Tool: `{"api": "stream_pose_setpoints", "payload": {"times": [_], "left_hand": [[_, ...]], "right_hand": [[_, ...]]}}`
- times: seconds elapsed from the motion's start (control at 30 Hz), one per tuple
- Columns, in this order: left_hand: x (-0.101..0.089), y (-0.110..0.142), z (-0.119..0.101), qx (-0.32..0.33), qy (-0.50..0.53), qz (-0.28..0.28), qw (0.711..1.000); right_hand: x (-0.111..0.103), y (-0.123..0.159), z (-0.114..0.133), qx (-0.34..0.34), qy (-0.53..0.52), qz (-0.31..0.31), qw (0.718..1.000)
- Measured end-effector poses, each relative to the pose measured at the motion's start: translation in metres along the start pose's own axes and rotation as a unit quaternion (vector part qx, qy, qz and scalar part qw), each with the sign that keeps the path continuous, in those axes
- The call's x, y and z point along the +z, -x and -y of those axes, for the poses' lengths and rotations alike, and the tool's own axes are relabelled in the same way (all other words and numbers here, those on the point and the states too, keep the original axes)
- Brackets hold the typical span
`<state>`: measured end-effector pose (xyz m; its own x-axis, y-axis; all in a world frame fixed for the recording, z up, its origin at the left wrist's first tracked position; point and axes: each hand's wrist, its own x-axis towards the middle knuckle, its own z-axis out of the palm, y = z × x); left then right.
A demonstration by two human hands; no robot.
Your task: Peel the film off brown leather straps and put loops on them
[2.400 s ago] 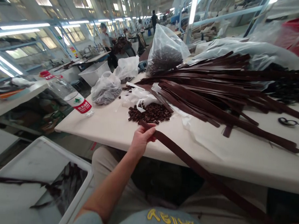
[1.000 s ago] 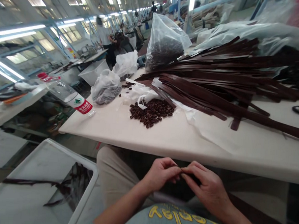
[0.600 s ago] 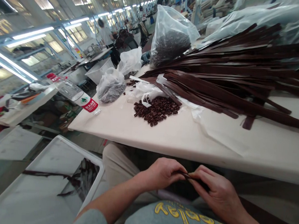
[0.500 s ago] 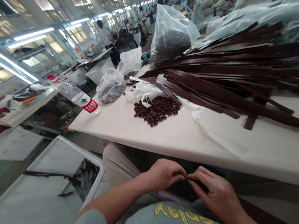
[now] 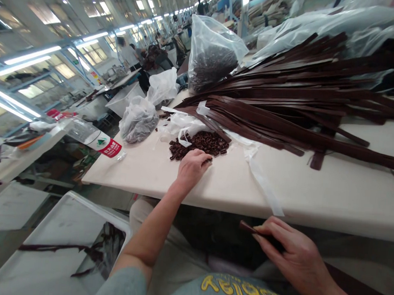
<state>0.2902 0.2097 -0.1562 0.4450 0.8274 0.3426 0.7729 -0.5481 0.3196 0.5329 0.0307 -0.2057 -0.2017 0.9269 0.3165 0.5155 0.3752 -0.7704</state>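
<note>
My right hand (image 5: 291, 249) pinches a dark brown leather strap (image 5: 246, 227) between thumb and fingers, above my lap. The strap's free end points left out of the grip, and a brown length trails behind the wrist toward the lower right. On the white table, my left hand (image 5: 193, 168) reaches to the near edge of a pile of small dark brown leather loops (image 5: 214, 142). Its fingers are curled and close together at the pile; what lies between the fingertips is too small to make out.
Many long brown leather strips (image 5: 287, 95) cover the right of the table (image 5: 347, 197). Behind the pile stand a filled clear plastic bag (image 5: 212, 61) and a smaller bag (image 5: 138, 119). A bottle (image 5: 94, 136) lies tilted at the left edge. A white bin (image 5: 47, 245) holds strips below.
My left hand has let go of the strap and moved up and left to the pile of loops. My right hand still grips the strap, slightly lower and to the right.
</note>
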Motion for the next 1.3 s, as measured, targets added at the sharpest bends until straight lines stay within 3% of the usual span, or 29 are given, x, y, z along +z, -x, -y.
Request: {"api": "stream_pose_setpoints", "payload": {"times": [0.17,0.23,0.3,0.37,0.47,0.53,0.63,0.73,0.83,1.0,1.2,1.3], "left_hand": [[0.009,-0.028,0.008,-0.002,-0.083,0.065,0.994],[0.006,-0.029,0.008,-0.030,-0.032,0.041,0.998],[0.001,-0.026,0.005,-0.085,0.109,-0.001,0.990],[-0.004,-0.018,-0.003,-0.163,0.323,-0.027,0.932],[-0.008,0.004,-0.027,-0.271,0.585,-0.023,0.764],[-0.007,0.022,-0.047,-0.317,0.661,-0.011,0.680],[-0.002,0.046,-0.074,-0.353,0.711,0.012,0.609],[0.003,0.061,-0.092,-0.365,0.734,0.028,0.572],[0.006,0.067,-0.103,-0.375,0.732,0.037,0.568],[0.009,0.070,-0.109,-0.365,0.721,0.050,0.587],[0.007,0.079,-0.110,-0.308,0.695,0.099,0.642],[0.008,0.084,-0.112,-0.273,0.678,0.094,0.676]], "right_hand": [[-0.002,0.000,0.002,0.015,-0.021,-0.017,1.000],[-0.009,-0.002,0.007,0.024,-0.040,-0.027,0.999],[-0.018,-0.004,0.014,0.028,-0.061,-0.038,0.997],[-0.028,-0.007,0.022,0.029,-0.072,-0.054,0.996],[-0.038,-0.015,0.032,0.025,-0.055,-0.088,0.994],[-0.040,-0.022,0.038,0.016,-0.026,-0.104,0.994],[-0.039,-0.034,0.044,-0.015,0.019,-0.125,0.992],[-0.035,-0.043,0.048,-0.052,0.055,-0.141,0.987],[-0.030,-0.044,0.049,-0.071,0.097,-0.132,0.984],[-0.023,-0.038,0.050,-0.093,0.154,-0.100,0.979],[-0.024,-0.036,0.049,-0.041,0.003,-0.091,0.995],[-0.025,-0.036,0.049,-0.020,-0.063,-0.074,0.995]]}}
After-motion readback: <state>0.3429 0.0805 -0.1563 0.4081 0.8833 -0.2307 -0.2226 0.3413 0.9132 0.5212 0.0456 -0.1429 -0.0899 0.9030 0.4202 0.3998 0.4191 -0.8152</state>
